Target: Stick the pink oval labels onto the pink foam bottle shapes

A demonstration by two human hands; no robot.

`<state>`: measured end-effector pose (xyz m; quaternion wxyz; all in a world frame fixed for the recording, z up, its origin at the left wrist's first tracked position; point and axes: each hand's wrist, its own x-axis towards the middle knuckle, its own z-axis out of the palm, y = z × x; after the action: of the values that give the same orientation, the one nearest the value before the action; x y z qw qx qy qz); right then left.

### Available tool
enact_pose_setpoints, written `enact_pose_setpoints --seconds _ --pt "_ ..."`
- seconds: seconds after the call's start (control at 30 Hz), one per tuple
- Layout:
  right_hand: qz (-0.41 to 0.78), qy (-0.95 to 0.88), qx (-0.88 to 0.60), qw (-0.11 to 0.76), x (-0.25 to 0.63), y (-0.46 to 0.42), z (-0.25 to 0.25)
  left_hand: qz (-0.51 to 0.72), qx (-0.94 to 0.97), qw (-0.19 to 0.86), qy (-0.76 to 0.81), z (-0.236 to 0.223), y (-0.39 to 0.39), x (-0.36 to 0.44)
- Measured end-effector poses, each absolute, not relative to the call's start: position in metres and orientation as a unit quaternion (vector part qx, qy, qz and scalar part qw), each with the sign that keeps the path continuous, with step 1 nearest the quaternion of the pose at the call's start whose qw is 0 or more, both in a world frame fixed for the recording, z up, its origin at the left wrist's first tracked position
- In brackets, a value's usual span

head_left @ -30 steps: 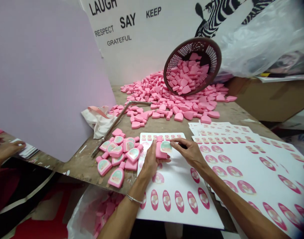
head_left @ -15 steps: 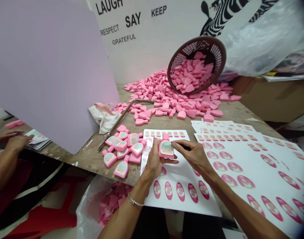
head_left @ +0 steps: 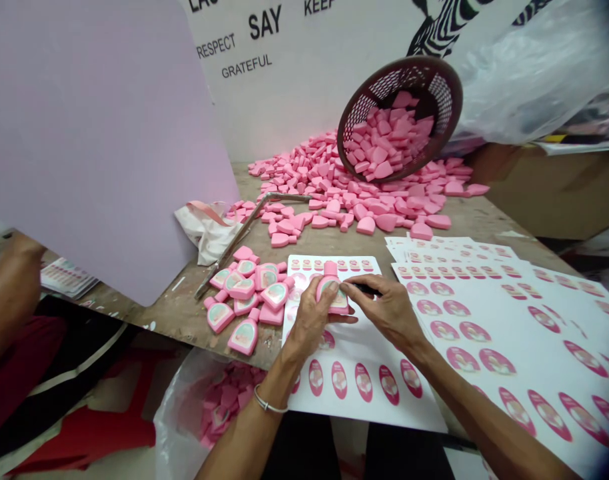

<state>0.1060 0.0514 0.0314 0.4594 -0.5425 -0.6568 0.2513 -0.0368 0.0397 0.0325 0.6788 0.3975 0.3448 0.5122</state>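
Observation:
My left hand (head_left: 312,310) is closed round a small pink bottle-shaped piece (head_left: 329,268), its neck pointing up and its thumb over the pale green label on the front. From the right, my right hand (head_left: 384,307) touches the label's edge with pinched fingertips. A slim dark thing (head_left: 367,289) shows within that hand; its kind is mostly hidden. Beneath both hands lies a white sticker sheet (head_left: 354,410) with pink oval labels. To the left sit several labelled pink bottle pieces (head_left: 244,335) in a loose pile.
A tipped brown basket (head_left: 457,100) spills a heap of plain pink pieces (head_left: 314,167) at the back. More sticker sheets (head_left: 524,333) overlap at right. A bent metal bar (head_left: 234,247) and white cloth bag (head_left: 209,233) lie left, beside a lilac panel (head_left: 109,133). Another person's arm (head_left: 14,293) shows far left.
My left thumb has moved onto the label, and my right fingertips have come closer in against the bottle piece. The other person's arm has drawn back from the papers at far left.

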Motion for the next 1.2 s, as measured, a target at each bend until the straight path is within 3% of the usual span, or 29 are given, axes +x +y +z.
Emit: enact_pose_setpoints --seconds 0.2,0.43,0.6,0.7,0.83,1.0,1.1,1.2 --pt "0.280 -0.645 -0.588 0.401 0.111 0.051 0.022 0.531 0.409 0.644 0.368 0.028 0.036 -0.036" --pt "0.423 -0.587 -0.586 0.366 0.112 0.042 0.015 0.490 0.406 0.676 0.372 0.027 0.024 -0.035" --pt "0.323 -0.606 -0.614 0.390 0.123 0.044 0.003 0.463 0.442 0.674 0.369 0.027 -0.001 -0.052" --pt "0.212 -0.672 -0.613 0.357 0.133 0.045 -0.020 0.474 0.446 0.604 0.460 0.031 -0.021 -0.085" --pt "0.041 -0.753 -0.587 0.295 0.146 0.047 -0.047 0.453 0.480 0.432 0.615 0.033 -0.052 -0.151" --pt "-0.130 -0.761 -0.609 0.182 0.150 0.047 -0.041 0.230 0.561 0.348 0.715 0.015 -0.099 -0.222" --pt "-0.112 -0.809 -0.548 0.179 0.127 0.049 -0.024 0.150 0.567 0.253 0.769 0.001 -0.109 -0.246" --pt "-0.006 -0.889 -0.431 0.156 0.084 0.059 -0.011 0.219 0.586 0.160 0.763 -0.002 -0.081 -0.256"
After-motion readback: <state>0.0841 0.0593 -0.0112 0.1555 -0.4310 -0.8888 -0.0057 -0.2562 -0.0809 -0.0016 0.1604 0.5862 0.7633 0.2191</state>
